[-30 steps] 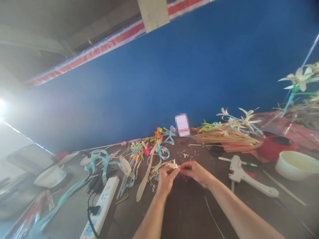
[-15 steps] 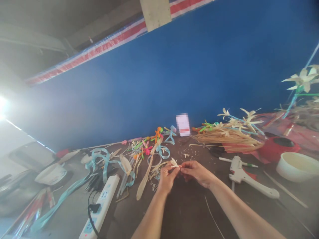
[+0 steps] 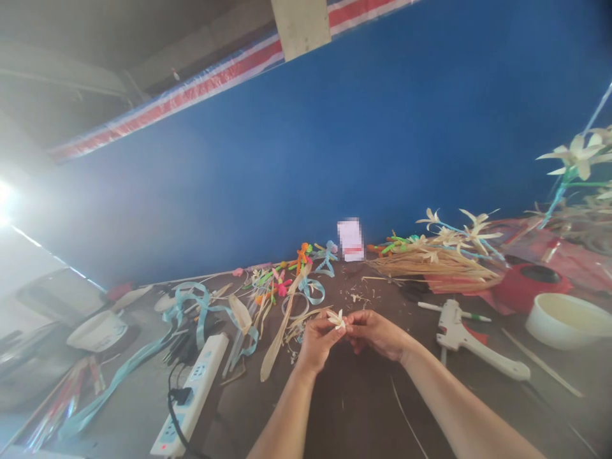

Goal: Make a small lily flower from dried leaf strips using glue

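A small cream flower [image 3: 337, 319] with pointed petals is held between both hands above the dark table. My left hand [image 3: 319, 341] pinches it from the left with thumb and fingers closed. From the right, my right hand [image 3: 370, 330] has its thumb and index finger pressed together at the flower's edge, the fingertips of both hands nearly touching. The flower's base is hidden by the fingers. Small pale scraps [image 3: 356, 298] lie just beyond the hands.
A white glue gun [image 3: 478, 344] and a cream bowl [image 3: 568, 322] are at the right. At the left lie a power strip [image 3: 194, 395] and blue ribbon [image 3: 119, 376]. Dried husks [image 3: 277, 347] lie beside my left hand. Straw and flowers [image 3: 435, 261] rest near the blue wall.
The flower has turned between the fingers, its petals now more upright and spread and slightly further right. Both hands stay close together in nearly the same place.
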`<state>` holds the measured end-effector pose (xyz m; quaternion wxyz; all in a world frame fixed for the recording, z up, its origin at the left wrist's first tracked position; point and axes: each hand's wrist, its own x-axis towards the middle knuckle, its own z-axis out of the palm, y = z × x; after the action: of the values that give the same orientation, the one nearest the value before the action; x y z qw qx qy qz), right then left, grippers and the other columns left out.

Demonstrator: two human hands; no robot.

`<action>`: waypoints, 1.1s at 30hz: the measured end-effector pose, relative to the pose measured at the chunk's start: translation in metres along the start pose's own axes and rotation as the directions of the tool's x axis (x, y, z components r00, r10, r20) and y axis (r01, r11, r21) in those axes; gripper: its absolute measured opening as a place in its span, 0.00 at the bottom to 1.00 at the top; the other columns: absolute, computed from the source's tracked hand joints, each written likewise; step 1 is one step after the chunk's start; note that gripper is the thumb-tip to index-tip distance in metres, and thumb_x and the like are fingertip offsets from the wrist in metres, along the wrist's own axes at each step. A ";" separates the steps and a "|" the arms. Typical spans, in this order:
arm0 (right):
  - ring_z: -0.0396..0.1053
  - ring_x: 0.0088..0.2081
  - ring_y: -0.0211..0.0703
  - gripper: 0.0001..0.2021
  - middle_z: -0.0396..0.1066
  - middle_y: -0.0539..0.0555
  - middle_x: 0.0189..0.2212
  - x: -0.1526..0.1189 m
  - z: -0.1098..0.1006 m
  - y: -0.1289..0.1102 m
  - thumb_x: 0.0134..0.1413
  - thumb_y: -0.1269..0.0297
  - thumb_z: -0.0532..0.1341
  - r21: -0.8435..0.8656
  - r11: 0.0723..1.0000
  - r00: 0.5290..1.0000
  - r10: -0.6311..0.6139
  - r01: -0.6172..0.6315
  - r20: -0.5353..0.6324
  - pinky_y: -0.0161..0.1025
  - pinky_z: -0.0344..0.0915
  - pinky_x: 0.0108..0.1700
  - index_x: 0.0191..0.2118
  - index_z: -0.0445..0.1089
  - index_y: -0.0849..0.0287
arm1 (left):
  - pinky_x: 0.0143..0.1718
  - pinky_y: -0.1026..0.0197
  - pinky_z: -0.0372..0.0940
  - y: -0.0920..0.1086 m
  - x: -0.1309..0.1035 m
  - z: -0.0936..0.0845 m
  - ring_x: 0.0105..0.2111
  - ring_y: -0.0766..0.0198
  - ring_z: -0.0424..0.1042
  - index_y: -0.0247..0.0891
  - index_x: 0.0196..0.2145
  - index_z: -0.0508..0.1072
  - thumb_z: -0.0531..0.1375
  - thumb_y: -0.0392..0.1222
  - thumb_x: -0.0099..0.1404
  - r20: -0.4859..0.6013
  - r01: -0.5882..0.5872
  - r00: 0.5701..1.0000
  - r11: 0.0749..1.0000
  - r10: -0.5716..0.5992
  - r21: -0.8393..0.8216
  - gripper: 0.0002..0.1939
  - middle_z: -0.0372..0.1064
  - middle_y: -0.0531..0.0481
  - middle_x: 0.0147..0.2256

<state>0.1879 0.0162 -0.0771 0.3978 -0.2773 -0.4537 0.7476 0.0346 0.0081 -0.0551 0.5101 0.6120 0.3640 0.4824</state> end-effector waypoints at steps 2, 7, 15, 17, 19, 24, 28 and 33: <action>0.60 0.21 0.30 0.13 0.64 0.47 0.20 -0.001 0.000 0.000 0.37 0.58 0.64 -0.014 1.000 1.000 0.012 -0.012 0.016 0.31 0.62 0.22 0.26 0.67 0.63 | 0.29 0.65 0.60 0.000 -0.001 -0.001 0.29 0.65 0.62 0.34 0.22 0.74 0.60 0.41 0.51 0.019 -0.001 1.000 1.000 0.000 0.019 0.07 0.60 0.49 0.26; 0.61 0.21 0.30 0.11 0.64 0.47 0.20 -0.001 -0.002 0.001 0.40 0.60 0.64 -0.015 0.999 0.998 0.030 -0.029 0.057 0.32 0.62 0.24 0.26 0.67 0.63 | 0.29 0.65 0.58 0.000 -0.001 -0.002 0.29 0.66 0.62 0.34 0.25 0.74 0.61 0.40 0.51 0.037 -0.016 0.999 0.998 0.013 0.065 0.06 0.60 0.50 0.27; 0.61 0.22 0.31 0.09 0.65 0.48 0.21 -0.002 0.000 0.001 0.39 0.61 0.64 0.013 0.999 0.998 0.030 -0.031 0.055 0.34 0.62 0.27 0.25 0.68 0.62 | 0.29 0.66 0.57 0.004 -0.002 -0.003 0.28 0.68 0.61 0.33 0.23 0.73 0.62 0.40 0.50 0.050 -0.042 0.998 0.994 0.037 0.106 0.06 0.61 0.51 0.26; 0.61 0.22 0.31 0.09 0.65 0.48 0.21 -0.003 0.001 0.001 0.39 0.61 0.64 0.009 0.999 0.998 0.037 -0.038 0.048 0.34 0.62 0.27 0.25 0.68 0.62 | 0.27 0.66 0.57 0.003 -0.003 -0.002 0.27 0.68 0.61 0.33 0.23 0.73 0.62 0.40 0.50 0.031 -0.029 0.999 0.993 0.026 0.112 0.07 0.61 0.51 0.26; 0.62 0.23 0.31 0.09 0.65 0.48 0.22 -0.004 0.002 0.002 0.40 0.62 0.64 -0.002 0.999 0.998 0.053 -0.053 0.041 0.34 0.62 0.28 0.26 0.68 0.62 | 0.27 0.66 0.56 0.002 -0.005 -0.001 0.26 0.69 0.61 0.33 0.23 0.73 0.62 0.41 0.50 0.000 -0.029 1.000 0.992 0.029 0.126 0.07 0.61 0.51 0.26; 0.62 0.26 0.33 0.08 0.64 0.49 0.24 -0.004 0.003 0.004 0.43 0.61 0.62 -0.043 0.998 0.998 0.049 -0.048 0.034 0.34 0.61 0.31 0.27 0.69 0.61 | 0.26 0.67 0.55 0.000 -0.007 0.001 0.25 0.69 0.61 0.32 0.21 0.71 0.61 0.42 0.51 -0.045 -0.050 0.997 0.987 0.057 0.152 0.09 0.61 0.51 0.24; 0.61 0.26 0.34 0.10 0.64 0.49 0.24 -0.003 0.002 0.005 0.43 0.59 0.61 -0.089 0.995 0.999 0.049 -0.047 0.019 0.34 0.61 0.31 0.27 0.69 0.62 | 0.28 0.66 0.55 0.001 -0.007 0.001 0.26 0.69 0.61 0.32 0.21 0.70 0.60 0.41 0.52 -0.067 -0.097 0.991 0.972 0.114 0.214 0.08 0.61 0.51 0.23; 0.61 0.25 0.34 0.11 0.65 0.49 0.22 -0.001 0.001 0.005 0.40 0.58 0.62 -0.137 0.990 1.000 0.021 -0.023 -0.014 0.33 0.60 0.30 0.26 0.69 0.62 | 0.30 0.65 0.56 0.004 -0.006 0.002 0.27 0.68 0.61 0.33 0.21 0.68 0.58 0.40 0.54 -0.041 -0.154 0.983 0.933 0.176 0.324 0.08 0.62 0.51 0.24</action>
<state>0.1864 0.0134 -0.0808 0.3724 -0.3137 -0.4986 0.7171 0.0346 0.0010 -0.0525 0.3490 0.6977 0.4023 0.4792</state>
